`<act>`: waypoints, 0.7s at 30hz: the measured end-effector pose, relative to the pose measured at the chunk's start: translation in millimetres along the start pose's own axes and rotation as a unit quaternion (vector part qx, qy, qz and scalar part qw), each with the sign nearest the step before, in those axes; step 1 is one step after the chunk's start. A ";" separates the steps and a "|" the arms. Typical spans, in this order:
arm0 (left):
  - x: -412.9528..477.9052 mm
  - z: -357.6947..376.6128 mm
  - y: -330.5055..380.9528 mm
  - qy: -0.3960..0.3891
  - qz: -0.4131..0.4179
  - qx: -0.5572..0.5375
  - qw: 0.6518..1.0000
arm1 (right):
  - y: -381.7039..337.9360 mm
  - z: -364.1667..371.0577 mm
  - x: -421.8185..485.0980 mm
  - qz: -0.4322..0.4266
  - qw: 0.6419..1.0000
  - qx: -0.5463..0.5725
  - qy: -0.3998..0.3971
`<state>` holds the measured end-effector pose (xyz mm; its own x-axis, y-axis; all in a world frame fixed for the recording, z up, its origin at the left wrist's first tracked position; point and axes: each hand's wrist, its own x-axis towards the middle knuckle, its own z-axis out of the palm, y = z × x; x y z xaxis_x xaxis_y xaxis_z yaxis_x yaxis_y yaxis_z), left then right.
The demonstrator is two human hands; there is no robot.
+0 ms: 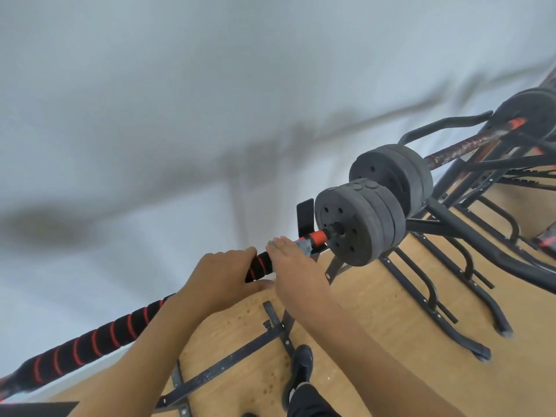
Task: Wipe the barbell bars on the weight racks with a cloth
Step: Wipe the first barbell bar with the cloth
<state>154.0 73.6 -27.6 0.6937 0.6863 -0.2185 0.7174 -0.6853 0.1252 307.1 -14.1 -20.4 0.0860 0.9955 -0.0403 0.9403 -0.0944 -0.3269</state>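
- The left hand (222,278) is clenched round the barbell bar (90,344), thumb under and fingers over its black foam wrap with red stripes.
- The right hand (296,272), just beside it, lies with fingers together and nearly straight over the blue-grey cloth (304,245), pressing it on the bar.
- The cloth sits on the bar between the foam wrap and the orange collar (317,237), touching the collar.
- Past the collar, black weight plates (358,218) fill the bar's end, over the near rack (228,361).
- A second bar (457,150) with its own plates (394,173) rests on a further rack behind.
- A black shoe (301,365) stands on the wooden floor (376,311) beside the rack's crossbar; a white wall (180,85) is behind.
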 end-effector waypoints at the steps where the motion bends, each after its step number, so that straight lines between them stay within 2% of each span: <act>1: 0.7 4.7 8.8 0.025 0.000 0.038 0.999 | 3.6 -6.0 -4.9 -0.009 1.000 0.015 0.005; 3: 4.3 9.1 15.8 0.034 -0.002 0.037 0.999 | 29.2 -17.6 -3.1 0.002 1.000 0.009 0.012; 5: 9.0 7.7 9.1 0.005 -0.003 -0.011 1.000 | 56.3 -38.4 16.6 0.085 0.993 -0.049 -0.064; 7: 14.2 3.4 -0.2 -0.053 -0.010 -0.082 0.995 | 68.9 -56.5 38.2 0.164 0.972 -0.056 -0.158; 8: 17.3 1.4 -3.2 -0.083 -0.013 -0.125 0.989 | 68.3 -59.1 42.1 0.180 0.969 -0.055 -0.162; 10: 23.9 -1.9 -7.8 -0.131 -0.020 -0.229 0.965 | 59.6 -54.4 33.4 0.156 0.980 -0.064 -0.102; 13: 31.3 -10.3 -15.4 -0.187 -0.024 -0.351 0.917 | 19.6 -32.5 2.5 0.094 0.995 0.013 -0.021; 17: 39.5 -15.9 -23.6 -0.264 -0.030 -0.406 0.874 | -0.1 -5.5 -0.2 -0.025 0.999 0.020 0.020; 21: 42.0 -16.2 -27.2 -0.326 -0.034 -0.449 0.831 | 49.5 -18.3 0.6 -0.014 0.998 -0.056 0.014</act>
<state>164.6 125.0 -24.5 0.6776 0.2374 -0.6961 0.7149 0.0092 0.6991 359.7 -18.0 -19.4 0.0673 0.9977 -0.0053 0.9731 -0.0668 -0.2207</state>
